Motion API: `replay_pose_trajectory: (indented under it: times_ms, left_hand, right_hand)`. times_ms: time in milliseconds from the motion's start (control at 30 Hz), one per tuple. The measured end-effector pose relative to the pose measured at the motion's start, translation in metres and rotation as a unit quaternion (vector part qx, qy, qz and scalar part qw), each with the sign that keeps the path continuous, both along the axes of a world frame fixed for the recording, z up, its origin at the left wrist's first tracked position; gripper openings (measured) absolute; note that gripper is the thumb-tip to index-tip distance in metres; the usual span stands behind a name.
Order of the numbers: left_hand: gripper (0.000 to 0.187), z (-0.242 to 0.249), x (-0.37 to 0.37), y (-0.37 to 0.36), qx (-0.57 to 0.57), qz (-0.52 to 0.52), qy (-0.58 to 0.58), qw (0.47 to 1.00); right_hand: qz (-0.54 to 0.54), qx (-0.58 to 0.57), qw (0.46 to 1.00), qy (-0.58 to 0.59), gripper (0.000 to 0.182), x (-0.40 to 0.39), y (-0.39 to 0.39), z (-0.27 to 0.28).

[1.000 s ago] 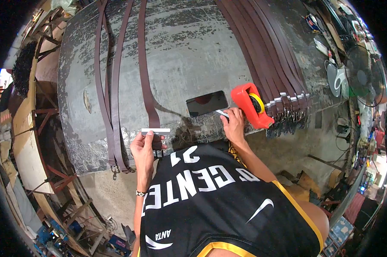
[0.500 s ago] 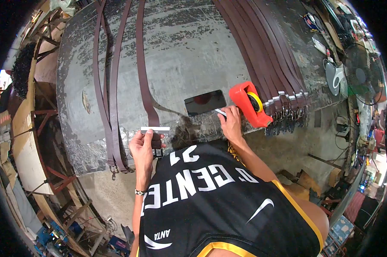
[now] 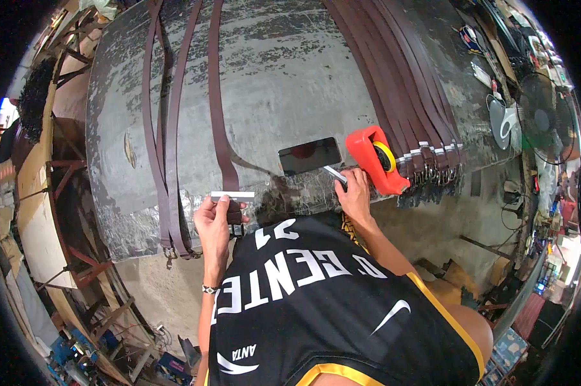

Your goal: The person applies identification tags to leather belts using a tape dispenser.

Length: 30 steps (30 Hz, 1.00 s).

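Observation:
My left hand pinches the buckle end of a brown belt at the table's near edge, with a white strip lying across the belt at the thumb. My right hand is closed on a thin pale tool, its tip near the black phone. Just right of that hand stands a red tape dispenser with a yellow-rimmed roll. What kind of tool it is cannot be made out.
Several brown belts with white bands and buckles lie at the right of the grey table. More belts hang over its near edge at the left. A fan stands at the far right.
My right hand has moved slightly right and down, with the thin tool in it. My left hand and its belt look unchanged.

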<state>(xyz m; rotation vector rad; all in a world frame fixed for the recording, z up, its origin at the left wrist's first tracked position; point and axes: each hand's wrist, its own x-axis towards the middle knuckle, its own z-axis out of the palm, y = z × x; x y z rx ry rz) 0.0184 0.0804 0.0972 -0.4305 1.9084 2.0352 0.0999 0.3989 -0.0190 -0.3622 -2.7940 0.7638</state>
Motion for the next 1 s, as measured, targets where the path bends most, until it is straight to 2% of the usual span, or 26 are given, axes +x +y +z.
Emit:
replay_pose_trajectory:
  times_ms: [767, 933, 1000]
  left_hand:
    - [0.022, 0.000, -0.001, 0.004, -0.004, -0.004, 0.000, 1.000]
    - [0.021, 0.003, 0.000, 0.001, 0.007, 0.014, 0.000, 1.000]
    - [0.020, 0.001, 0.002, -0.005, 0.018, 0.006, -0.005, 1.000]
  right_hand:
    - [-0.010, -0.109, 0.993, -0.033, 0.022, -0.009, -0.002, -0.009]
    - [-0.033, -0.119, 0.992, -0.015, 0.018, -0.013, -0.010, 0.014]
    - [-0.012, -0.184, 0.982, -0.038, 0.014, -0.029, -0.026, 0.044]
